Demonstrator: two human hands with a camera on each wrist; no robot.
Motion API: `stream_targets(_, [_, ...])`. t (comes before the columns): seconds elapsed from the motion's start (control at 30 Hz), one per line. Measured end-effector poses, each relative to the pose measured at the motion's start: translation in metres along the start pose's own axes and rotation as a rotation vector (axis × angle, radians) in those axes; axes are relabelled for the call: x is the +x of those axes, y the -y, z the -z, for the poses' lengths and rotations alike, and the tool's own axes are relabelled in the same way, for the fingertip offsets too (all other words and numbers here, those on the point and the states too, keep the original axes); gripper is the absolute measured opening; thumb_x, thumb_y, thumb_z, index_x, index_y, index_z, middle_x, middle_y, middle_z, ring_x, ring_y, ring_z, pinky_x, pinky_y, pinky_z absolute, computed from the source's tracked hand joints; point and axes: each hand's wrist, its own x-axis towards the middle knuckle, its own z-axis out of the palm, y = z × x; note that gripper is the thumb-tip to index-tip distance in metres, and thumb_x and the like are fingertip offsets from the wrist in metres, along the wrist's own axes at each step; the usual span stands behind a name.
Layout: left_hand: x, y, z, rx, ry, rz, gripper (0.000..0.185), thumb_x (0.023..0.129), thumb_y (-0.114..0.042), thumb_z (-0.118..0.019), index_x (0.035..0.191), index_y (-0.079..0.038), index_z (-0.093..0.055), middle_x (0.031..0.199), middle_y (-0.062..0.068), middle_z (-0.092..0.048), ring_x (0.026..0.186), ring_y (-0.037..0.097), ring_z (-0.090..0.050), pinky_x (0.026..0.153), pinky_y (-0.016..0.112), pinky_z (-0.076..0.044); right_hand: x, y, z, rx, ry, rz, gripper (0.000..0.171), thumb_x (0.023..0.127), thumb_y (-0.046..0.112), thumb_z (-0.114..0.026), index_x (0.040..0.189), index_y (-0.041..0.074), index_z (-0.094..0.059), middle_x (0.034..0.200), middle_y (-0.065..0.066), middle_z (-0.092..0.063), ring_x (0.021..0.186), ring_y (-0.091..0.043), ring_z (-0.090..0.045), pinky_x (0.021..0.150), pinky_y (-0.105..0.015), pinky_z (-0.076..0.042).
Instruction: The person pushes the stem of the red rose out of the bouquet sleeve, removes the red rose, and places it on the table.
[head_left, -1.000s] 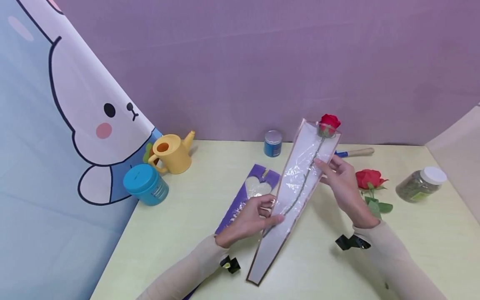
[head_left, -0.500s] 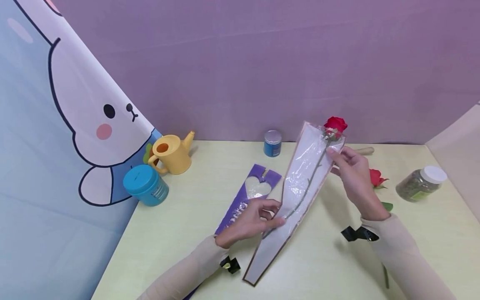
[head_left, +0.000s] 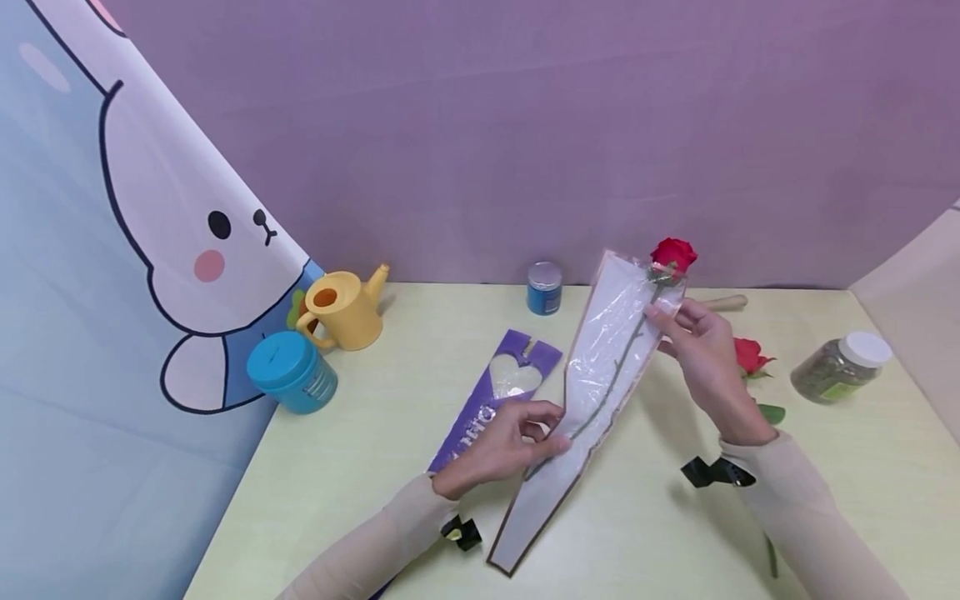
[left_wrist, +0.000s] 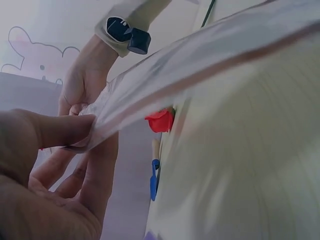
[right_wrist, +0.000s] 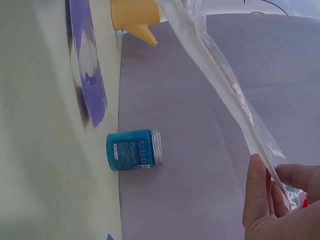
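A long tapered flower sleeve point(head_left: 600, 333), clear in front with a white back and brown-edged border, is held tilted above the table in the head view. A red rose point(head_left: 674, 253) lies in it, its bloom out of the wide top end and its stem seen through the film. My left hand point(head_left: 502, 442) pinches the sleeve's left edge midway down, thumb on the front. Near the bloom, my right hand point(head_left: 708, 354) pinches the upper right edge, also thumb in front. The right wrist view shows those fingers point(right_wrist: 257, 185) on the sleeve's thin edge.
A purple sleeve point(head_left: 487, 400) with a heart window lies left of the hands. Another red rose point(head_left: 750, 356) is partly behind the right arm. Around stand a yellow watering can point(head_left: 345, 308), teal jar point(head_left: 292, 371), small blue jar point(head_left: 544, 287) and white-lidded jar point(head_left: 843, 367). A blue-ended tool point(left_wrist: 154, 175) lies behind.
The rose and sleeve top have shifted right, and more of the bloom stands out of the sleeve. My right hand has moved up and right along with them; the left hand has barely moved.
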Motion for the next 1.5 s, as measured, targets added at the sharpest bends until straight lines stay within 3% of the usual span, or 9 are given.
stream_targets(0.5, [0.001,0.002,-0.002,-0.069,-0.059,-0.015,0.054,0.094,-0.006,-0.075,0.143,-0.002,-0.054,0.105,0.03,-0.073,0.072,0.001,-0.067,0.07,0.018,-0.057,-0.001,-0.014,-0.007,0.032,0.022,-0.03,0.071,0.099,0.021,-0.073,0.154,-0.008,-0.04,0.101,0.017,-0.078,0.089,0.0,-0.076,0.077,-0.019,-0.062])
stream_targets(0.8, [0.003,0.005,-0.003,-0.058,-0.114,-0.066,0.05,0.093,-0.005,-0.074,0.14,-0.001,-0.058,0.101,0.03,-0.074,0.069,0.0,-0.063,0.067,0.016,-0.054,-0.006,-0.021,-0.016,-0.029,0.051,-0.051,0.065,0.099,0.02,-0.072,0.152,-0.005,-0.044,0.098,0.021,-0.077,0.086,0.002,-0.075,0.076,-0.018,-0.062])
stream_targets(1.1, [0.002,0.006,-0.004,-0.052,-0.144,-0.066,0.051,0.092,-0.007,-0.075,0.14,0.001,-0.059,0.103,0.03,-0.075,0.071,0.001,-0.064,0.069,0.017,-0.056,-0.01,-0.026,-0.025,-0.099,0.086,-0.043,0.067,0.098,0.018,-0.073,0.152,-0.008,-0.043,0.099,0.023,-0.075,0.09,0.003,-0.074,0.076,-0.021,-0.062])
stream_targets(1.33, [0.002,0.006,-0.003,-0.049,-0.159,-0.078,0.051,0.093,-0.007,-0.075,0.14,0.003,-0.059,0.101,0.031,-0.074,0.071,0.0,-0.063,0.069,0.017,-0.056,-0.013,-0.029,-0.028,-0.177,0.149,-0.05,0.059,0.101,0.016,-0.069,0.149,-0.009,-0.047,0.097,0.024,-0.073,0.091,0.004,-0.072,0.08,-0.021,-0.062])
stream_targets(1.5, [0.003,0.006,-0.002,-0.041,-0.157,-0.06,0.052,0.093,-0.008,-0.075,0.142,0.001,-0.059,0.103,0.03,-0.075,0.07,-0.001,-0.064,0.068,0.017,-0.055,-0.013,-0.03,-0.029,-0.19,0.139,-0.04,0.058,0.1,0.015,-0.07,0.149,-0.008,-0.049,0.096,0.025,-0.074,0.09,0.004,-0.073,0.079,-0.021,-0.063])
